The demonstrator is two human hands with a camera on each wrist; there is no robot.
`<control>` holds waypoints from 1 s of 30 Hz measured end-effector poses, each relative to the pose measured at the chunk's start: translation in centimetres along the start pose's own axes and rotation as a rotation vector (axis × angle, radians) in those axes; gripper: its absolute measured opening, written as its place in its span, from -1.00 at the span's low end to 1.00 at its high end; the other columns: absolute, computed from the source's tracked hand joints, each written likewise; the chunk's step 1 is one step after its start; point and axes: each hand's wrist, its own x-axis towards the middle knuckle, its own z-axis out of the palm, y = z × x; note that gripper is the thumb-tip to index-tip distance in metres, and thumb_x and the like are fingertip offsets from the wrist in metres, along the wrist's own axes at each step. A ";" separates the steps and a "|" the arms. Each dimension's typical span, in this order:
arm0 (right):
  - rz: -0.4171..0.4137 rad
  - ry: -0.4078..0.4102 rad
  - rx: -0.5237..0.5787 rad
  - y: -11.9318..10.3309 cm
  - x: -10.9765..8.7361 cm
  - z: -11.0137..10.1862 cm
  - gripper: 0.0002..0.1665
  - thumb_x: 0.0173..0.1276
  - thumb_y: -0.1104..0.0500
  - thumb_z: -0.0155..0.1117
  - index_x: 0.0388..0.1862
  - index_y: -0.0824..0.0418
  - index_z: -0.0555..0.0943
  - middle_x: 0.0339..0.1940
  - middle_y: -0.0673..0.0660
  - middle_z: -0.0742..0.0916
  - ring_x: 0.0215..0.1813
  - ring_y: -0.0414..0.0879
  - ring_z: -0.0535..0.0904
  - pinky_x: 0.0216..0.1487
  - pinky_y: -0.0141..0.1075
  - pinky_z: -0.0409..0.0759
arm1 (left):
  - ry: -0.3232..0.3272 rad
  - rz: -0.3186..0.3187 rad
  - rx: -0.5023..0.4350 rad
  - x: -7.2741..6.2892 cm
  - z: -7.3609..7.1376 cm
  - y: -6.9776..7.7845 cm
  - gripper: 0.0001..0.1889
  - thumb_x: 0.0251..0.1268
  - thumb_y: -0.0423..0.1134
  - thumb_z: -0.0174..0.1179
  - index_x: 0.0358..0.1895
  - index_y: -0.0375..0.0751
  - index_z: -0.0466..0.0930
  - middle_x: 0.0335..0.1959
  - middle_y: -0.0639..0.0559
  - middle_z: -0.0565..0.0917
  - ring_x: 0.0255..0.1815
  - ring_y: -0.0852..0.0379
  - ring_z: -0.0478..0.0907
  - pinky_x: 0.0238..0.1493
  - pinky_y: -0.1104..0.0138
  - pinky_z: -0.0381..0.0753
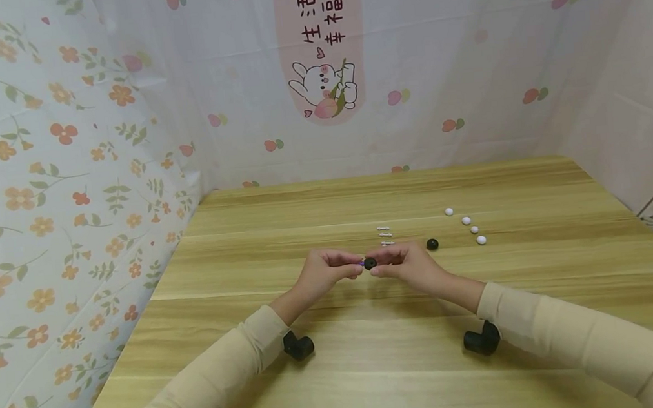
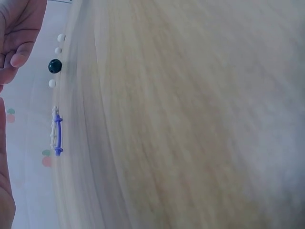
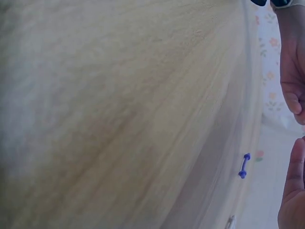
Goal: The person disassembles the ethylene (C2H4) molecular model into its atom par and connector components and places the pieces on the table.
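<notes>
In the head view my left hand [image 1: 329, 267] and right hand [image 1: 407, 263] meet fingertip to fingertip above the table. My right thumb and fingers pinch a small black ball with a hole [image 1: 370, 263]. A bit of a purple rod [image 1: 361, 263] shows at the pinching fingertips of my left hand, right against the ball; most of it is hidden. Both wrist views catch the hands only at the edge, with the held pieces out of sight. Another purple rod with knobbed ends [image 2: 58, 135] lies on the table beyond the hands.
Short white rods [image 1: 385, 234] lie just beyond my hands. To their right sit another black ball [image 1: 432, 244] and several white balls [image 1: 466, 221]. Black wrist cameras [image 1: 299, 347] hang below both forearms. A printed curtain [image 1: 236, 108] borders the wooden table [image 1: 377, 381].
</notes>
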 end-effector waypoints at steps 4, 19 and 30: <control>0.014 0.031 0.016 -0.1 -0.2 -0.1 -0.67 0.27 0.28 0.39 0.00 0.37 0.67 -0.18 0.18 0.75 -0.16 -0.08 0.68 -0.11 -0.31 0.64 | 0.006 0.002 0.006 0.0 0.0 0.0 -0.83 0.24 -0.42 0.31 -0.15 -0.46 0.70 -0.23 -0.24 0.73 -0.30 0.10 0.69 -0.14 0.18 0.67; -0.007 0.092 0.026 -0.1 -0.8 0.1 -0.74 0.30 0.29 0.37 -0.05 0.36 0.67 -0.17 0.17 0.74 -0.23 -0.15 0.65 -0.14 -0.18 0.66 | 0.051 0.039 0.051 0.2 0.3 -0.1 -0.86 0.22 -0.37 0.34 -0.29 -0.46 0.73 -0.36 -0.23 0.73 -0.43 0.06 0.70 -0.29 0.19 0.70; 0.102 0.235 -0.032 1.3 -2.7 -5.0 -0.55 0.39 0.20 0.29 0.14 0.47 0.55 -0.14 0.25 0.71 -0.19 -0.11 0.67 -0.04 -0.20 0.63 | 0.146 -0.005 0.049 -0.5 -2.5 0.0 -0.87 0.23 -0.41 0.32 -0.27 -0.48 0.70 -0.35 -0.25 0.71 -0.37 0.03 0.68 -0.18 0.19 0.68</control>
